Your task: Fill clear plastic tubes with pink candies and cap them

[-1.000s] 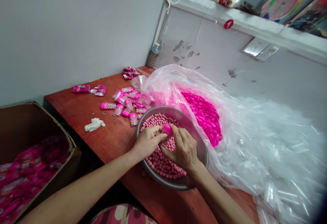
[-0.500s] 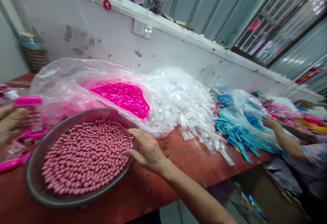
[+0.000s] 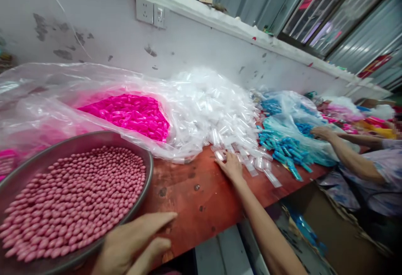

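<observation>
My right hand [image 3: 231, 167] reaches to the near edge of a heap of clear plastic tubes [image 3: 216, 111]. Its thumb and fingers are apart, touching or just over a loose tube [image 3: 219, 155]; no firm grip shows. Low in the view, my left hand [image 3: 135, 241] is beside the bowl's near right rim, fingers stretched out and apart, with nothing between them. The grey bowl [image 3: 147, 183] holds many small pink beads [image 3: 84, 195]. Behind it, bright pink plastic pieces [image 3: 132, 116] lie in an open clear bag [image 3: 40, 86].
Blue plastic pieces [image 3: 287, 151] spill from a bag at the right, where a co-worker's hand [image 3: 323, 133] touches them. A pink-topped beaded item [image 3: 6, 162] is at the left edge. The red table [image 3: 188, 199] ends above an open cardboard box [image 3: 329, 224].
My right hand has gone from the bowl's rim over to the clear tubes. My left hand has left the pink-topped beaded tube and come round to the bowl's near side. The view has turned right.
</observation>
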Action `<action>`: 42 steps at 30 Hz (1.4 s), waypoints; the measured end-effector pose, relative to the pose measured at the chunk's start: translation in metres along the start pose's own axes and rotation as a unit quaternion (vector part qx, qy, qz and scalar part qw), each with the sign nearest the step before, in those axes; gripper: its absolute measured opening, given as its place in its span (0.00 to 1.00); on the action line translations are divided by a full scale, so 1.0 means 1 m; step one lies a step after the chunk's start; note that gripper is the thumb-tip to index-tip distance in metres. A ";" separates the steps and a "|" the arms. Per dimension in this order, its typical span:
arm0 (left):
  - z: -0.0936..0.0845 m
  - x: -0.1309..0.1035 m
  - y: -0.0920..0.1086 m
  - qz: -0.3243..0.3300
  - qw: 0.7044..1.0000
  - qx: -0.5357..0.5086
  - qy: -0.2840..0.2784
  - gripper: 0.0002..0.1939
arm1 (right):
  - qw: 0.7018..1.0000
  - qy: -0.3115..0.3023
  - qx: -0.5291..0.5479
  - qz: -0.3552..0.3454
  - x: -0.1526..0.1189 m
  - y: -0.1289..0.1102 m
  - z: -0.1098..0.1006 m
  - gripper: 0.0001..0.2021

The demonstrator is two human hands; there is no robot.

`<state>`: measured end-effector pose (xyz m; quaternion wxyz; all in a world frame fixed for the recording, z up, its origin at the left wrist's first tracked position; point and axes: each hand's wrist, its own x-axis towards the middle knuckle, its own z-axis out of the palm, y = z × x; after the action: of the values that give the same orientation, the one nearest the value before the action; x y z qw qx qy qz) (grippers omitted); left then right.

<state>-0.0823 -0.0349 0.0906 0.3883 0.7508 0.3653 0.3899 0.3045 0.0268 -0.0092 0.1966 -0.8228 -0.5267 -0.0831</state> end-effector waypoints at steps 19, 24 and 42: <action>0.182 0.150 -0.074 0.162 0.886 0.377 -0.214 0.12 | 0.974 -0.017 0.202 -0.103 -0.068 -0.004 -0.010 0.13; 0.177 0.156 -0.078 0.166 0.879 0.406 -0.187 0.14 | 0.963 0.005 0.269 -0.028 -0.077 0.006 -0.016 0.12; 0.199 0.132 -0.069 0.066 0.963 0.255 -0.062 0.11 | 0.815 -0.159 0.508 0.229 -0.091 -0.031 -0.030 0.17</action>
<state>0.1305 0.0477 -0.0081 0.1795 0.8704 0.3769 0.2611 0.2393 -0.0502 -0.0064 0.5140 -0.7043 -0.3142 0.3756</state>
